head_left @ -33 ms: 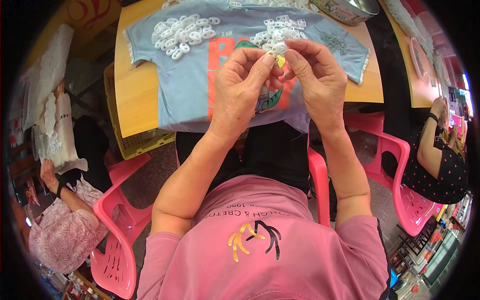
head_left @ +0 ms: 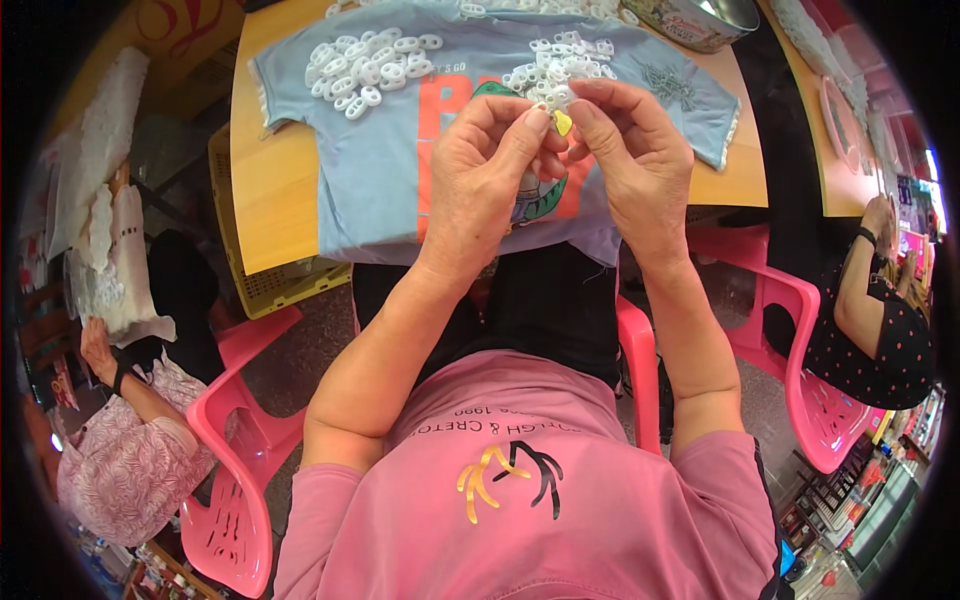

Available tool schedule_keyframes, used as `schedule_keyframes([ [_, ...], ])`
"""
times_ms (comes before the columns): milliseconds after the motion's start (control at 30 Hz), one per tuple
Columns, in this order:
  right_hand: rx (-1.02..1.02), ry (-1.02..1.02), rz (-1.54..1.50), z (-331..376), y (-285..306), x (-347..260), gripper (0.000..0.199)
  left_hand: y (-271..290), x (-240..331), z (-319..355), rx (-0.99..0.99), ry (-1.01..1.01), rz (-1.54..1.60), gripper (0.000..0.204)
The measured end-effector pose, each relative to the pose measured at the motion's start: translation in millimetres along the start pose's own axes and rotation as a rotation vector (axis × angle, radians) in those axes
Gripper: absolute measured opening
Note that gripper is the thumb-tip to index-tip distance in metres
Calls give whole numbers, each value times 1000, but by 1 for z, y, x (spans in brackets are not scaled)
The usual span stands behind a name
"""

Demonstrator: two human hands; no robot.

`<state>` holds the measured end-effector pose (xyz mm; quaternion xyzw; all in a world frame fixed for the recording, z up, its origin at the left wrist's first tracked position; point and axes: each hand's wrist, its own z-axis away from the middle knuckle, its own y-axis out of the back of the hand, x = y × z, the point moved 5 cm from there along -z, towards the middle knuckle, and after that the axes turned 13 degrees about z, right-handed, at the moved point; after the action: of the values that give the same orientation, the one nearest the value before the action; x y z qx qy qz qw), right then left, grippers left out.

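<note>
Over the light blue T-shirt [head_left: 370,160] on the table, my two hands come close together. Thumb and forefinger of my left hand [head_left: 480,165] pinch a small white plastic piece [head_left: 541,107]. My right hand [head_left: 640,150] faces it, thumb and forefinger pressed together; whatever they hold is too small to name. Just beyond my fingertips lies a pile of small white plastic pieces [head_left: 560,62]. To its left is a pile of larger oval white plastic pieces with two holes [head_left: 370,68]. Small grey metal bits [head_left: 668,85] are heaped on the right sleeve side.
A metal tin [head_left: 695,22] stands at the far right of the wooden table [head_left: 725,185]. Below the table's left side is a yellow crate [head_left: 285,295]. Pink chairs [head_left: 225,500] flank me, and one person [head_left: 140,450] works at left, another [head_left: 870,320] at right.
</note>
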<state>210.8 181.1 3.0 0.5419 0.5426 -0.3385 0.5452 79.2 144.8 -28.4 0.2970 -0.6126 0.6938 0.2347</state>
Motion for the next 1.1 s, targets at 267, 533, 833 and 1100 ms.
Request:
schedule_keyframes([
  [267,-68,20,35,-3,-1,0,21,1,-1,-1,3,-1,27,14],
  [533,-79,-1,22,-3,-1,1,20,0,0,0,8,24,76,15],
  [833,-26,46,-4,3,-10,0,18,-1,-1,3,46,-48,84,14],
  [1100,-31,-21,-113,-9,3,-15,23,-20,11,6,-12,-112,58,23],
])
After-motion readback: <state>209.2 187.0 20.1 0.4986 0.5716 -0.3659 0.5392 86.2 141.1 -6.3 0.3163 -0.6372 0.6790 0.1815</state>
